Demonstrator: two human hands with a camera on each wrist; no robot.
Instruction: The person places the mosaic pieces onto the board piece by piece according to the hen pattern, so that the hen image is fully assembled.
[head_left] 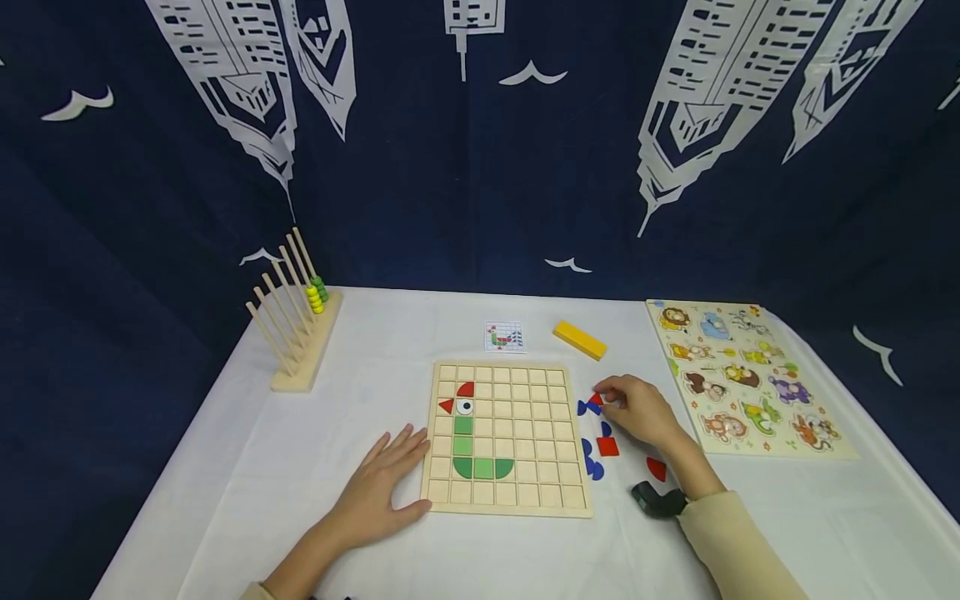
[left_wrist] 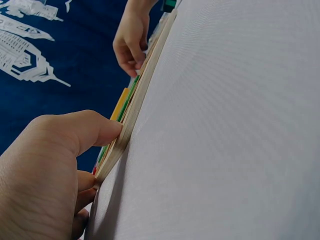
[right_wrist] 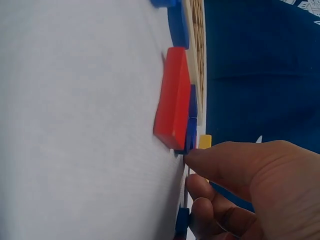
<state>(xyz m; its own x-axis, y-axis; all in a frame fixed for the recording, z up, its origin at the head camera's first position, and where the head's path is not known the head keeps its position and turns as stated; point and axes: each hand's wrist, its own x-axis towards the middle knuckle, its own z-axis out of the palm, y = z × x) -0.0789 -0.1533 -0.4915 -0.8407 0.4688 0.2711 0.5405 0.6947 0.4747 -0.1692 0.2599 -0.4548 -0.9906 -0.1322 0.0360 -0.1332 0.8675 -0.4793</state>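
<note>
A square wooden grid board (head_left: 528, 492) lies on the table, with red, green and eye-marked pieces forming a bird's head and body at its left. My left hand (head_left: 380, 492) rests flat beside it with spread fingers, and in the left wrist view the thumb (left_wrist: 95, 131) touches the board's edge. Right of the board, my right hand (head_left: 641, 408) pinches a red triangle piece (head_left: 596, 398) between thumb and index finger, among small blue pieces (head_left: 582, 408). A red square piece (head_left: 608, 447) lies nearer me, seen large as a red block (right_wrist: 173, 100) in the right wrist view.
Behind the board lie a pattern card (head_left: 506, 337) and a yellow bar (head_left: 580, 340). A wooden peg stand (head_left: 303, 358) with beads is at left, an animal puzzle board (head_left: 750, 379) at right. A red quarter-round piece (head_left: 656, 468) lies near the right wrist's black device (head_left: 658, 501).
</note>
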